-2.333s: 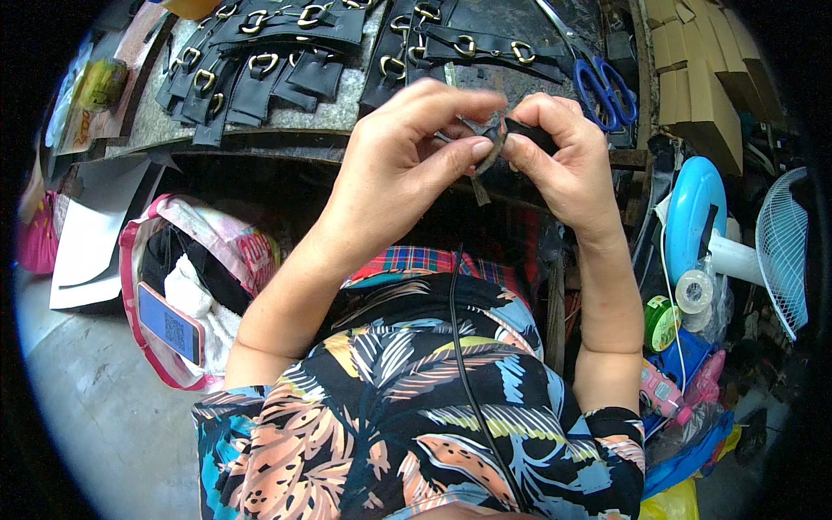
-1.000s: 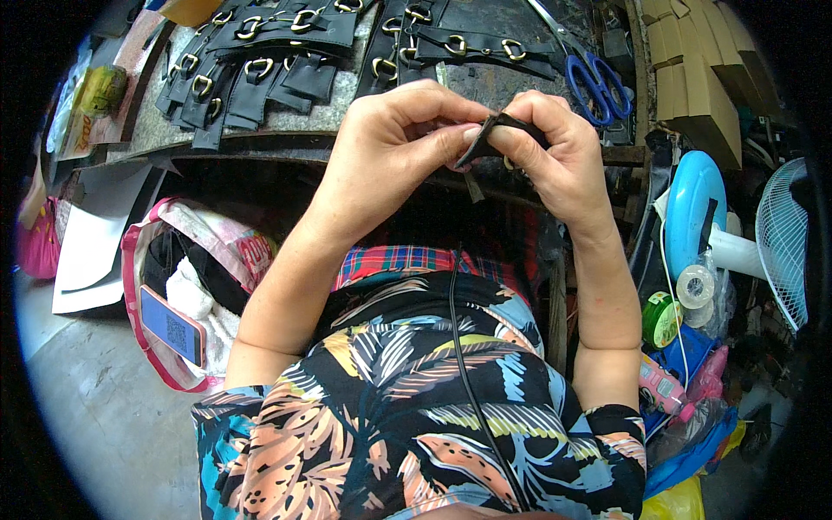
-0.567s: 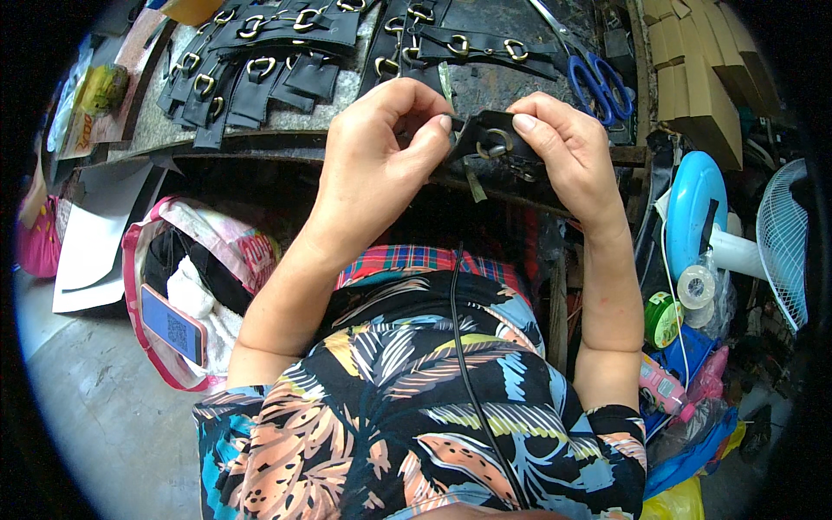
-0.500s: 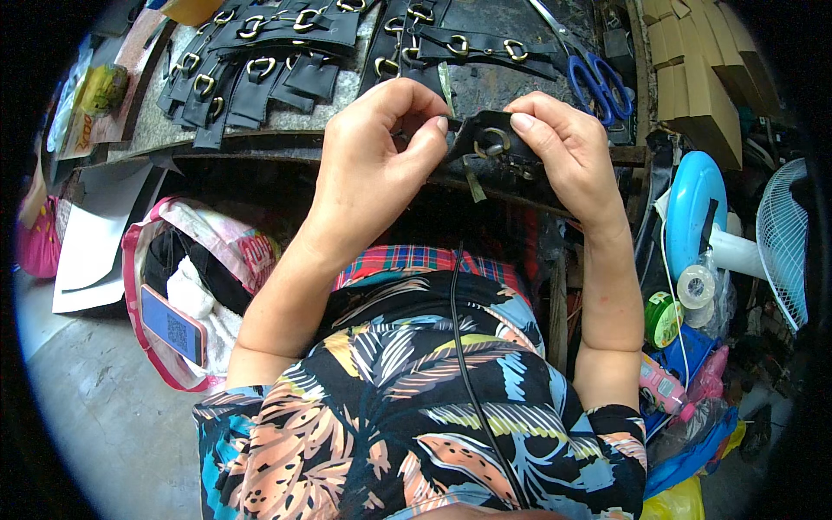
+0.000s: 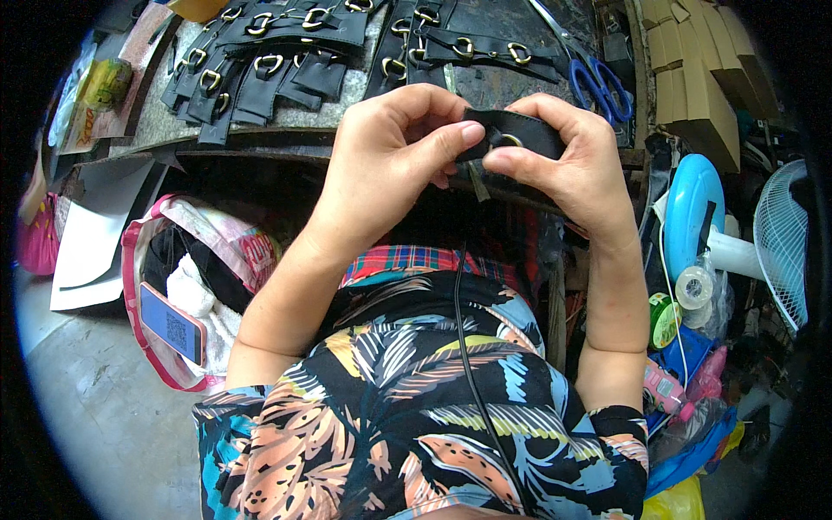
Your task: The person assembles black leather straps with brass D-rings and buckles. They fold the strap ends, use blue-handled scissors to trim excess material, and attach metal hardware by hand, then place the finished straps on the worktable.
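Observation:
Between my two hands is a black strap [image 5: 529,130] with a metal D-ring [image 5: 510,139], raised over the near edge of the workbench. My left hand [image 5: 394,152] pinches its left end between thumb and fingers. Around its right part, my right hand [image 5: 572,156] is closed, thumb pressed close below the ring. Beyond my hands, several similar black straps with brass-coloured rings [image 5: 286,74] lie overlapped on the bench. Another ringed strap [image 5: 490,52] rests just past my fingers. My fingers hide part of the held strap.
Blue-handled scissors [image 5: 600,91] lie at the bench's right. Folded cardboard pieces [image 5: 698,95] are stacked beyond them. A blue and white fan [image 5: 698,208] stands by my right arm. To my left, a pink-rimmed bag [image 5: 143,303] holds cloth and a phone [image 5: 173,322].
My right thumb has moved down and left to the ring, and the strap has turned in my hands. My left hand has shifted slightly right, still pinching it.

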